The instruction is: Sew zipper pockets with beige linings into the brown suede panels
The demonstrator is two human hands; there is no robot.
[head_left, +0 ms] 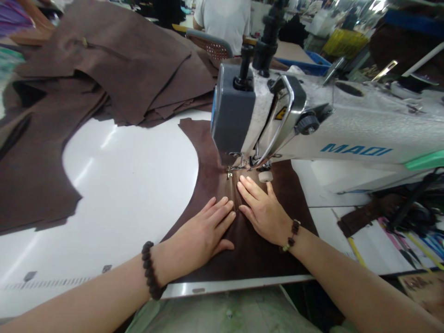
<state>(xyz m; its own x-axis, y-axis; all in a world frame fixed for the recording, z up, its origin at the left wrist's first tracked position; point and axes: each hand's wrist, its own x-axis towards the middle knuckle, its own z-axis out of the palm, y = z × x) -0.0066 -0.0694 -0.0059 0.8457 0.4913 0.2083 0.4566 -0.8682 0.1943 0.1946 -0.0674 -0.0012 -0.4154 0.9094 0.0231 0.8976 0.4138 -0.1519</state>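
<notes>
Centre of frame: both hands lie flat, palms down, on a dark brown fabric piece (256,249) spread over the white table (132,185). The left hand (204,231) has its fingers stretched out and close together, gripping nothing, only pressing on the cloth just left of a zipper (237,194). The right hand (262,208) is likewise fully open and flat, fingers pointing up-frame, pressing the cloth just right of the zipper; it holds nothing. The zipper runs in a straight ribbed line between the two hands up to the presser foot (239,165).

Containers: a blue bin (305,64) sits in the upper middle-right behind the machine; contents cannot be made out. A yellow crate (343,41) stands further up-right, contents unclear.

Materials and shapes: the fabric piece looks matte, suede-like, with a curved cut edge on its left side. A stack of brown cut pieces (114,64), same matte nap, fills the upper left, with flat overlapping layers and angular edges. Another brown piece (31,175) with a scooped edge lies at far left. The sewing machine (312,120) has a speckled grey-white body, a grey face plate, a chrome guard loop, a black knob and blue lettering. The table is smooth and glossy, with a printed ruler strip (48,283) at lower left. Dark bead bracelets circle both wrists. A person in a white shirt (225,18) sits at top centre, back turned.
</notes>
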